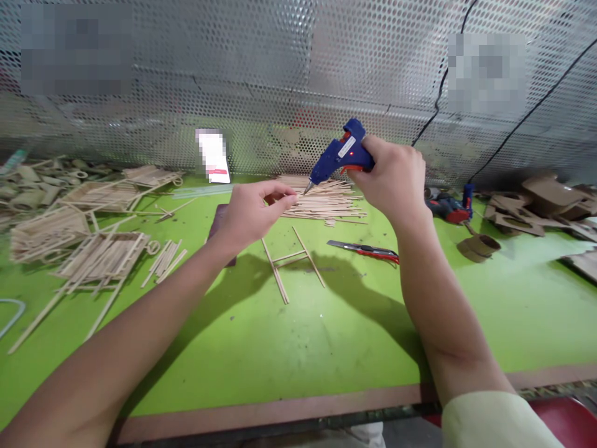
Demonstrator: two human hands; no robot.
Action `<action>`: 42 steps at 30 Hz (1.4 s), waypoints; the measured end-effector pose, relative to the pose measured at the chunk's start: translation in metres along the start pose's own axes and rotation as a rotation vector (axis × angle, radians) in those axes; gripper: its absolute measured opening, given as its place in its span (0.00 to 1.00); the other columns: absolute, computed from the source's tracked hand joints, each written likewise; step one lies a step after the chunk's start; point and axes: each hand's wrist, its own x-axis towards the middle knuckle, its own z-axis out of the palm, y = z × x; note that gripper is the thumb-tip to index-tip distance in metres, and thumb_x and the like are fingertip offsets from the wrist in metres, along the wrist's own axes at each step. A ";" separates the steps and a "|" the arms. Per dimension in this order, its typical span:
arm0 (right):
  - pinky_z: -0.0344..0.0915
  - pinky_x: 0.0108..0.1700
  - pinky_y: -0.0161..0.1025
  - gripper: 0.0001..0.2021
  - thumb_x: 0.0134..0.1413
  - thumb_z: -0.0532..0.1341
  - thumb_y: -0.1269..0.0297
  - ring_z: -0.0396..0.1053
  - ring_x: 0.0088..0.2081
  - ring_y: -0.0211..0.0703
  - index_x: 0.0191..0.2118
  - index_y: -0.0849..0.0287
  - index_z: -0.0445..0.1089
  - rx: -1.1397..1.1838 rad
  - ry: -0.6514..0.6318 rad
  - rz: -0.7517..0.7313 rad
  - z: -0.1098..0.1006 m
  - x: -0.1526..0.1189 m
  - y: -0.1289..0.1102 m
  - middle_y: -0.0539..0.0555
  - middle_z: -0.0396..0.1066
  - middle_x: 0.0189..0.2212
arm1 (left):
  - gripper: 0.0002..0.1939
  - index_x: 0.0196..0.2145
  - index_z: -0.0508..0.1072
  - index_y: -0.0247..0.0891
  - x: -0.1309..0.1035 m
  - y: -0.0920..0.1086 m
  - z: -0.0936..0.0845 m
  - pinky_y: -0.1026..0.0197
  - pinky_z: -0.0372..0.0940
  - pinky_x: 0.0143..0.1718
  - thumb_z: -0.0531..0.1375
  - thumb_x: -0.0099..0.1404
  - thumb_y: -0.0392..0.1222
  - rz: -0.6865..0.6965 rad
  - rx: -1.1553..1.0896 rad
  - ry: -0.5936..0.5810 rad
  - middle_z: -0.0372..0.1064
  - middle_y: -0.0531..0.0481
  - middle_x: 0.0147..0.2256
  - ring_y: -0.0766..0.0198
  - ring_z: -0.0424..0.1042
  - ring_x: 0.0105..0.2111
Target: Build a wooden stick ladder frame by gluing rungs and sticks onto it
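My right hand (392,177) is closed around a blue glue gun (342,152) with a small red light. Its nozzle points down and left, close to the fingertips of my left hand (256,208). Those fingertips are pinched together, and what they hold is too small to make out. Beyond them lies a pile of thin wooden sticks (321,202). Below the hands, a small H-shaped stick frame (291,256) rests on the green table (289,354). A red utility knife (366,249) with its blade out lies right of the frame.
Small wooden stick carts (105,258) and loose short sticks (163,261) stand at the left. A lit phone (214,158) leans against the perforated metal wall (280,74). At the right are a red tool (454,211), a cardboard ring (480,247) and cardboard scraps (553,193).
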 end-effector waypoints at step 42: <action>0.56 0.34 0.45 0.03 0.54 0.64 0.60 0.72 0.34 0.57 0.33 0.49 0.69 0.007 0.024 0.040 -0.002 0.006 0.020 0.53 0.68 0.25 | 0.09 0.40 0.88 0.45 0.004 -0.012 -0.003 0.57 0.71 0.37 0.70 0.69 0.50 -0.020 -0.004 0.046 0.85 0.49 0.35 0.60 0.76 0.32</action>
